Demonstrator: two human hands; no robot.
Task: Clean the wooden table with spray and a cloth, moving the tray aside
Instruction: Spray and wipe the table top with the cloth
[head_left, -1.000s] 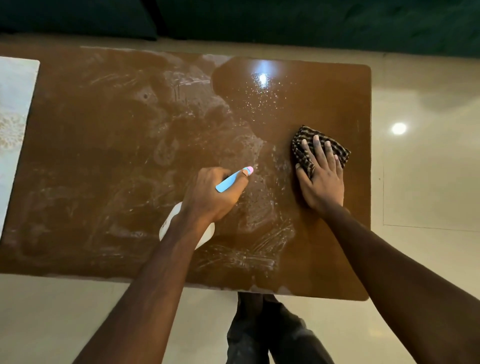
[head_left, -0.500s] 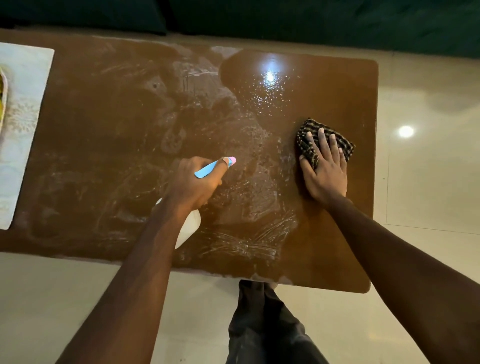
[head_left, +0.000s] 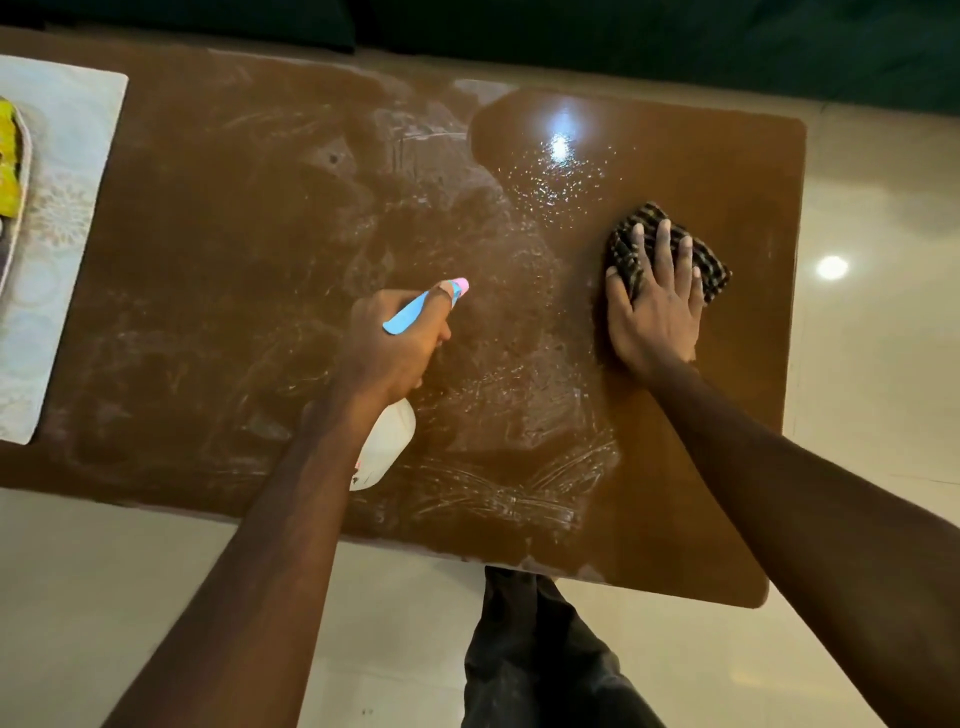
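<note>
Trouser legs (head_left: 540, 649), dark, at the bottom edge over pale glossy floor (head_left: 104, 597). Two bare forearms reaching from there across the near edge of the brown wooden tabletop (head_left: 208, 312).

Over the middle of the tabletop, left hand (head_left: 395, 343) wrapped round the neck of a spray bottle (head_left: 389, 441). White body hanging below the wrist toward the near edge. Blue trigger head with pink nozzle tip poking out past the forefinger, aimed away and to the right. Bottle touching the wood or clear of it: cannot tell.

Toward the right end, right hand (head_left: 654, 306) palm down, fingers straight and spread, pressing flat on a folded dark checked cloth (head_left: 714, 273). Cloth lying on the wood, showing beyond the fingertips and at the hand's right side.

Whitish smears across the left and middle of the surface, with fine wipe streaks near the front edge between the arms. Cleaner, glossier brown at the right end.

Beyond the hands, wet droplets (head_left: 561, 176) glinting around a light reflection.

At the far left end of the tabletop, pale patterned tray (head_left: 62, 208), partly out of view, carrying something yellow (head_left: 8, 156).

Farthest back, dark green furniture (head_left: 623, 41), too dim to make out.
</note>
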